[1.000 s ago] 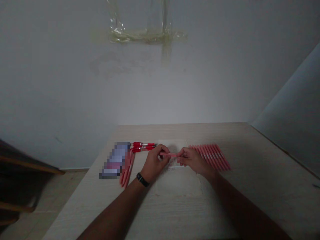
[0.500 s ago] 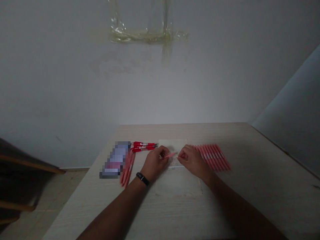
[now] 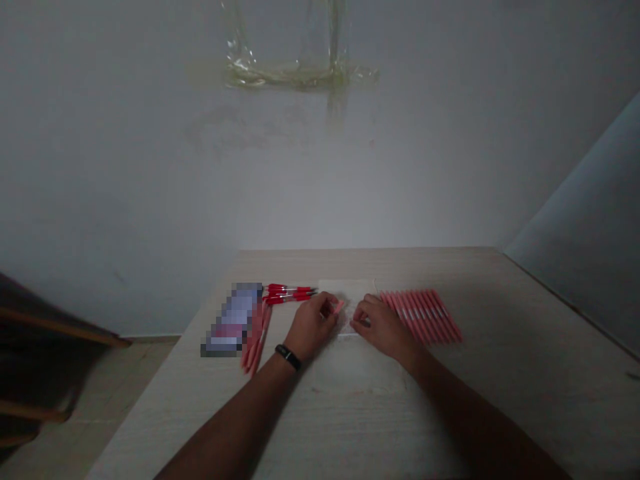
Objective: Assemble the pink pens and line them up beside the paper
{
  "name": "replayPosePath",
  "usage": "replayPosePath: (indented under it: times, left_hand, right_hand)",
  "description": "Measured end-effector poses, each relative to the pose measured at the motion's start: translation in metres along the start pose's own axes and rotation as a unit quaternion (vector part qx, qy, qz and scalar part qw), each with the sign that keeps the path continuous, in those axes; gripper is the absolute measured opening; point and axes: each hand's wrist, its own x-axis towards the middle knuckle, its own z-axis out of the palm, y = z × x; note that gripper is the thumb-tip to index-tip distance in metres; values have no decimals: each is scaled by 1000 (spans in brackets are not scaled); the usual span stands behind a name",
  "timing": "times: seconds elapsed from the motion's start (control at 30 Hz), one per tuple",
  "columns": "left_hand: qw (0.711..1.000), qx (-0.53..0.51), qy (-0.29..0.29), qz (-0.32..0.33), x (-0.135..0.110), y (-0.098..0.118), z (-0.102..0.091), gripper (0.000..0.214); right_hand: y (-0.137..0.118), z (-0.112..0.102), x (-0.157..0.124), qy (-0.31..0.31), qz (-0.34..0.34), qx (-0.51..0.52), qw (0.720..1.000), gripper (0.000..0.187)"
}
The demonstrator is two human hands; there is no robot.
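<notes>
My left hand [image 3: 313, 325], with a black band on the wrist, is closed around a slim pink pen part [image 3: 339, 307] whose end shows past the fingertips. Just to its right, my right hand [image 3: 383, 327] has thumb and fingertips drawn together; whatever they hold is too small or hidden to make out. Both hands are above a pale translucent sheet or bag [image 3: 350, 288], a small gap between them. Beside my right hand lies a neat row of pink pens [image 3: 425, 315]. Several red pens [image 3: 290, 293] with dark tips lie beyond my left hand.
A phone-like device with a blurred screen [image 3: 233, 319] lies at the table's left. Next to it are a few pink pen barrels [image 3: 257, 340]. The wooden table [image 3: 350, 433] meets a wall [image 3: 400, 167] with a taped patch. Dark wooden furniture [image 3: 35, 360] stands at lower left.
The pink part in my left hand has turned from nearly level to steeper, and less of it shows. My right hand has shifted slightly left and down, its fingers rearranged.
</notes>
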Motion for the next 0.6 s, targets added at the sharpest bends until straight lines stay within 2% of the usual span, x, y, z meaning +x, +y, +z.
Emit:
replayPosePath:
  times: [0.23, 0.4, 0.6]
  left_hand:
    - [1000, 12, -5, 10, 0, -5, 4, 16]
    - [999, 27, -13, 26, 0, -4, 6, 14]
    - [1000, 24, -13, 15, 0, -2, 7, 18]
  right_hand:
    - [10, -8, 4, 47, 20, 17, 999, 11]
    - [15, -9, 5, 47, 20, 26, 998, 11]
    - [16, -10, 5, 57, 11, 27, 998, 11]
